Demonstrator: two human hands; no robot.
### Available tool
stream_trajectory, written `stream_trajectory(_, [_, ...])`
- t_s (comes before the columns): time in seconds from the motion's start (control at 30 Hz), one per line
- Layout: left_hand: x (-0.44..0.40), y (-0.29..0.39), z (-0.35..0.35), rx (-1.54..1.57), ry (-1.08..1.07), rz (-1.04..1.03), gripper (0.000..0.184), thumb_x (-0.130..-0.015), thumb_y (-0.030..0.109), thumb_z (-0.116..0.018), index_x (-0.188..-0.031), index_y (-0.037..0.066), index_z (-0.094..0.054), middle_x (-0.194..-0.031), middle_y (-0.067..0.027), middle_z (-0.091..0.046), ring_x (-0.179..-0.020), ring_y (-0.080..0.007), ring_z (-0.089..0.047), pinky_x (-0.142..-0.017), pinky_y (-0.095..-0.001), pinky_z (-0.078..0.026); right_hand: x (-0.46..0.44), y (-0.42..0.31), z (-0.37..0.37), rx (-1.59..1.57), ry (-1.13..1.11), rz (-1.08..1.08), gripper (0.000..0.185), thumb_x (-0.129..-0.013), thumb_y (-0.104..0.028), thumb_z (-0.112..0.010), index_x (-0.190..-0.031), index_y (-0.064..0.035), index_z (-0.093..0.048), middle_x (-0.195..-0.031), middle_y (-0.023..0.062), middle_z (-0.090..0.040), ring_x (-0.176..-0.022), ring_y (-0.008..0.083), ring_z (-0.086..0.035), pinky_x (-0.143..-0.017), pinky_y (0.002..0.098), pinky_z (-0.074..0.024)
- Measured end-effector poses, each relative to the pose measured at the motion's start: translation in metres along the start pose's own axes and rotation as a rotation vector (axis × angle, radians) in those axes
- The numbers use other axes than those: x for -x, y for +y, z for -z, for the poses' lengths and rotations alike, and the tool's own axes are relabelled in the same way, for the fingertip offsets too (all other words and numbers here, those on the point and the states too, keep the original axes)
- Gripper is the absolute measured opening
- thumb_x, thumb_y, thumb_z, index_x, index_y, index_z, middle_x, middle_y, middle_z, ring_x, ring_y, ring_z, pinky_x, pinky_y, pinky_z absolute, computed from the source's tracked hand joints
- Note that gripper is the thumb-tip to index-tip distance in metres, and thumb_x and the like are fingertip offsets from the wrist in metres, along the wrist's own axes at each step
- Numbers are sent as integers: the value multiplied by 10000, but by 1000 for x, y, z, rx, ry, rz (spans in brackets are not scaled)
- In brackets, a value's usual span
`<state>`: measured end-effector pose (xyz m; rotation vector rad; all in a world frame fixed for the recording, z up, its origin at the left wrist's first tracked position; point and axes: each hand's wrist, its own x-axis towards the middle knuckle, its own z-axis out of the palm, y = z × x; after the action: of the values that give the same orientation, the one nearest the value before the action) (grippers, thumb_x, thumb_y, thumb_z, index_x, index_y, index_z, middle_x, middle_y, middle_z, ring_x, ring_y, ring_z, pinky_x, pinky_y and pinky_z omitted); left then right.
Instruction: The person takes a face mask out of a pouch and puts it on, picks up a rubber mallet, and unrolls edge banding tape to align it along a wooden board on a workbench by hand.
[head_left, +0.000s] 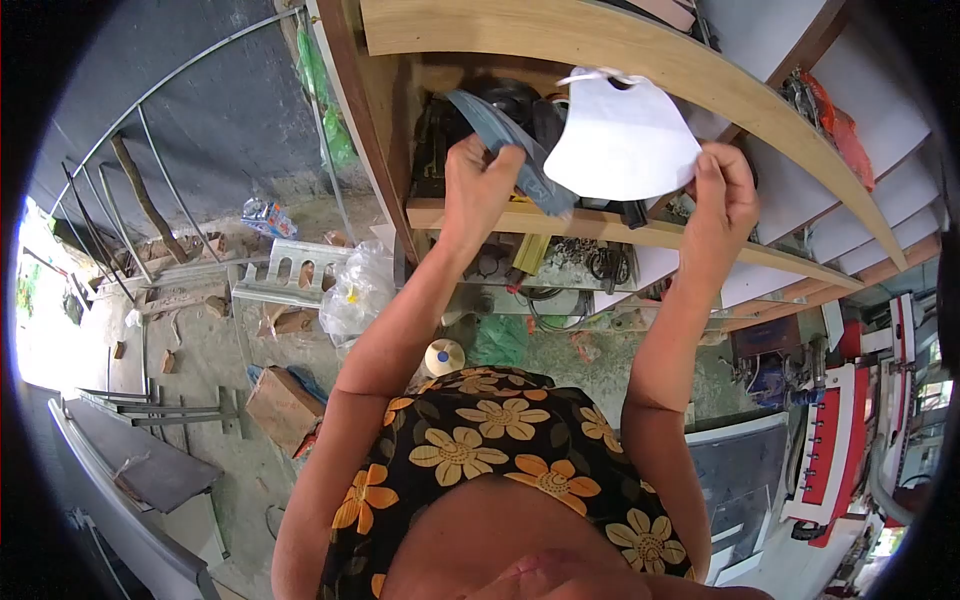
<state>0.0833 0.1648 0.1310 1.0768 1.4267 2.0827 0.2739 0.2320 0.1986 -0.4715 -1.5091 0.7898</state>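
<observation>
In the head view my left hand (480, 190) pinches a flat grey-blue plastic packet (522, 160) with some markings near its lower end. It is tilted in front of an open wooden shelf. My right hand (722, 200) grips, between thumb and fingers, the lower right edge of a white sheet (625, 140). That sheet is bib-shaped, with a curved notch at the top and a rounded bottom. Its material I cannot make out. Both things are close together over the shelf board (560, 222). Dark items (505, 98) lie behind them in the shelf compartment, partly hidden.
Lower shelves hold coiled cable (608, 265) and small parts. On the floor to the left are a clear plastic bag (360, 295), a slotted metal piece (285, 270) and a cardboard box (283, 410). Red-and-white machinery (835, 440) stands at the right.
</observation>
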Motion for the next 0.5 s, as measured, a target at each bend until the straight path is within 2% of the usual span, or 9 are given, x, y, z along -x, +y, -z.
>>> stream_trajectory(0.1, [-20,-2,-3,72,-5,76,127,-768,80,-519,-734,-14,-598,-622,0,-564,-496,-57,-467,-474,-224,-402,3,9,14,-104,12,-38,102,-866,-113,-551,-833,-19,-571,-715,-26,-483,-631,44,-379,-565,193,-303])
stream_trajectory(0.23, [-56,-4,-19,252,-18,207,130,-808,119,-546,-799,-5,-586,-647,-49,-607,-528,-109,-571,-470,-224,-401,10,28,34,-191,11,-123,82,-865,-106,-550,-842,-28,-563,-709,-23,-475,-635,49,-386,-571,197,-308])
stream_trajectory(0.27, [-71,-14,-22,288,-66,205,155,-824,121,-539,-882,-20,-566,-730,-99,-632,-608,-167,-627,-501,-239,-452,12,29,36,-195,16,-151,86,-864,-109,-553,-829,-32,-564,-709,-26,-471,-635,50,-395,-574,195,-321])
stream_trajectory(0.37, [-93,-9,-42,321,-162,291,235,-869,151,-504,-995,-40,-556,-897,-149,-624,-697,-219,-633,-671,-308,-528,17,32,43,-169,44,-196,107,-864,-108,-547,-796,-29,-573,-672,-25,-520,-615,43,-432,-574,188,-336])
stream_trajectory(0.4, [-98,-10,-46,348,-262,293,274,-886,160,-490,-1060,-47,-534,-1004,-168,-610,-810,-262,-645,-711,-328,-528,19,31,43,-147,56,-215,109,-867,-108,-543,-796,-30,-572,-673,-25,-528,-616,41,-438,-576,189,-338])
stream_trajectory(0.5, [-95,-12,-63,361,-288,298,279,-888,168,-508,-1062,-49,-537,-996,-167,-613,-856,-262,-634,-749,-338,-523,24,32,47,-146,15,-227,109,-866,-103,-543,-790,-30,-571,-677,-19,-535,-615,40,-445,-574,188,-340])
